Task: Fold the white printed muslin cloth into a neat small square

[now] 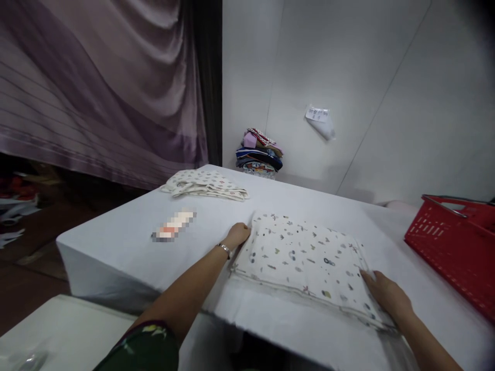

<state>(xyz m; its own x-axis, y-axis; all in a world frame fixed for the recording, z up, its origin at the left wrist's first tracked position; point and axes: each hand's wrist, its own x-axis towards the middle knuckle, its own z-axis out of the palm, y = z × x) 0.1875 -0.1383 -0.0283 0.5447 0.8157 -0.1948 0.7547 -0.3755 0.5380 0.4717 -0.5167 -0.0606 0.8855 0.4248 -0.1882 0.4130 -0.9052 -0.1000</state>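
Observation:
A white folded cloth (299, 260) with small printed motifs lies flat on the white-covered table (127, 232), close to its front edge. At the cloth's left edge, my left hand (237, 235) is closed with its fingers curled on the side. My right hand (388, 294) grips the opposite edge, thumb on top and the other fingers mostly hidden. Something translucent shows along the cloth's near right border; I cannot tell what it is. Further back on the left rests a second patterned cloth (207, 184), loosely folded.
A red plastic basket (448, 242) stands on the right. A blurred-out flat object (174, 225) lies on the table's left part. Behind the table is a stack of folded fabrics (260, 154) against the wall. A purple curtain (116, 87) hangs at left; a white surface (65, 330) sits lower left.

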